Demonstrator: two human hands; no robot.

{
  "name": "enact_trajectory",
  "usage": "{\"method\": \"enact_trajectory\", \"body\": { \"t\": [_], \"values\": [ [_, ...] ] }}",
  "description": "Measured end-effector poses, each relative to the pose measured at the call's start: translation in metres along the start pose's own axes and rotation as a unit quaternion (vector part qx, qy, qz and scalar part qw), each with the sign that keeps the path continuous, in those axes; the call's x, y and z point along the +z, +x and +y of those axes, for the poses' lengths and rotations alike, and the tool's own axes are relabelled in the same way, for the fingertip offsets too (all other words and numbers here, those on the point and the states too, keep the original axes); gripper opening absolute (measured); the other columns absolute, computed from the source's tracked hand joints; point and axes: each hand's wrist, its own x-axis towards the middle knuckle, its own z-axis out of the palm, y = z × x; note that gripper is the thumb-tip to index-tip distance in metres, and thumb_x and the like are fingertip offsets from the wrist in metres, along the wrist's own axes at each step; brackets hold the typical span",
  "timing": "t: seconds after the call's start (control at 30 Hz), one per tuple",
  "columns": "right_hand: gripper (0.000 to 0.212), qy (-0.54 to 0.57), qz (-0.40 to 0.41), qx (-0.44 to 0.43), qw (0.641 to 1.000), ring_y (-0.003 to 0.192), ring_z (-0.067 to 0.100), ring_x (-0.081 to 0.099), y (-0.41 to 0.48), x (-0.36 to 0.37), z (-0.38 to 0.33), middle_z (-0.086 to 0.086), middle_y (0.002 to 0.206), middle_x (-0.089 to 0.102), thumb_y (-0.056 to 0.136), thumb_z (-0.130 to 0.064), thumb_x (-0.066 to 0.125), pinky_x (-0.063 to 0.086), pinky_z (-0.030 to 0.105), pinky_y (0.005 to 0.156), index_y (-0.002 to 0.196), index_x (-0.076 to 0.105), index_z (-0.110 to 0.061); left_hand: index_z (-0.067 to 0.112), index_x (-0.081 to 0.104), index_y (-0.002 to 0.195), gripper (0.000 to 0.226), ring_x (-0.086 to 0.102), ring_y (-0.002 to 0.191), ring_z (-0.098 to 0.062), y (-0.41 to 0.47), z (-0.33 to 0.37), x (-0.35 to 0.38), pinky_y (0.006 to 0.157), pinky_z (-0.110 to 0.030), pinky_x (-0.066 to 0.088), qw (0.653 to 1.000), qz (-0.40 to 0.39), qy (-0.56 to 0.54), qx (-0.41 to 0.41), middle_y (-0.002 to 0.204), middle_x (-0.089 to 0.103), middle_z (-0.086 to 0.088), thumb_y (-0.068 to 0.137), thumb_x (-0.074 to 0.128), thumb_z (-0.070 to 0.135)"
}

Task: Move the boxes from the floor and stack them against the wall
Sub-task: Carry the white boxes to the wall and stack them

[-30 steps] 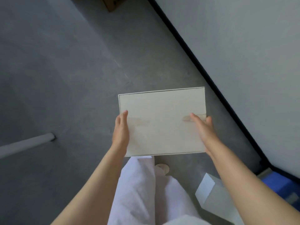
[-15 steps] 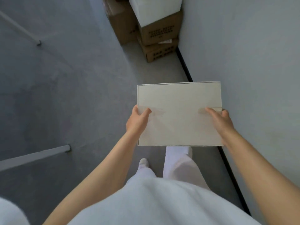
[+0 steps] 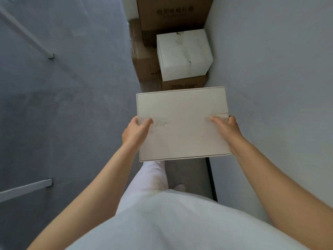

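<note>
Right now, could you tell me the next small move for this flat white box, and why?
Probably carry the flat white rectangular box, gripped by left hand and right hand, forward onto the white cardboard cube: it tops the brown cartons against the wall.

Bare forearms, a white top (image 3: 171,222), white trousers (image 3: 149,179) and pale footwear (image 3: 179,187).

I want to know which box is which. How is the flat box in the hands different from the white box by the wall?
The flat box is thin and wide; the white box is tall and chunky. The flat box is held up by the left hand and right hand; the white box sits on a brown box. The flat box looks smooth; the white box has a scuffed, taped top. Both are pale.
</note>
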Motion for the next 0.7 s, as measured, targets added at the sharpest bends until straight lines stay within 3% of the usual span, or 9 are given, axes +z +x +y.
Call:
{"method": "enact_trajectory", "body": {
  "t": [0.13, 0.33, 0.43, 0.57, 0.7],
  "values": [
    [0.096, -0.002, 0.014, 0.001, 1.0, 0.122, 0.031, 0.048, 0.049, 0.006, -0.066, 0.004, 0.132, 0.051, 0.045, -0.069, 0.058, 0.043, 0.048, 0.102, 0.126, 0.043, -0.019, 0.034, 0.059, 0.112, 0.046, 0.061, 0.102, -0.022, 0.055, 0.061, -0.014, 0.085, -0.035, 0.047, 1.0, -0.009, 0.007, 0.02, 0.106, 0.068, 0.008, 0.073, 0.049, 0.056],
    [0.087, 0.014, 0.027, 0.01, 0.999, 0.116, 0.029, 0.053, 0.123, -0.001, -0.159, 0.001, 0.126, 0.056, 0.049, -0.069, 0.067, 0.047, 0.048, 0.098, 0.12, 0.046, -0.023, 0.032, 0.057, 0.118, 0.041, 0.059, 0.107, -0.024, 0.126, 0.159, -0.026, 0.09, -0.035, 0.046, 0.999, -0.019, 0.015, 0.03, 0.107, 0.065, 0.006, 0.081, 0.053, 0.051],
    [0.096, 0.006, 0.031, 0.005, 0.999, 0.111, 0.029, 0.059, 0.17, -0.007, -0.195, -0.001, 0.117, 0.064, 0.036, -0.079, 0.072, 0.051, 0.048, 0.094, 0.114, 0.056, -0.025, 0.032, 0.057, 0.117, 0.041, 0.058, 0.109, -0.026, 0.16, 0.197, -0.024, 0.096, -0.038, 0.046, 1.0, -0.012, 0.017, 0.021, 0.112, 0.066, 0.004, 0.081, 0.051, 0.051],
    [0.073, 0.003, 0.025, -0.018, 1.0, 0.111, 0.028, 0.057, 0.21, -0.012, -0.253, 0.001, 0.119, 0.061, 0.053, -0.068, 0.065, 0.048, 0.048, 0.097, 0.111, 0.051, -0.025, 0.03, 0.058, 0.108, 0.044, 0.059, 0.1, -0.026, 0.204, 0.247, -0.014, 0.087, -0.037, 0.047, 1.0, -0.015, -0.005, -0.002, 0.098, 0.064, 0.005, 0.071, 0.046, 0.05],
    [0.087, -0.002, 0.001, -0.038, 0.999, 0.113, 0.028, 0.057, 0.258, -0.014, -0.294, 0.003, 0.123, 0.06, 0.047, -0.068, 0.061, 0.048, 0.047, 0.098, 0.12, 0.051, -0.022, 0.028, 0.058, 0.1, 0.043, 0.061, 0.097, -0.028, 0.239, 0.284, 0.0, 0.086, -0.039, 0.049, 0.999, 0.003, -0.041, -0.023, 0.084, 0.062, 0.008, 0.066, 0.045, 0.051]
  ]
}}
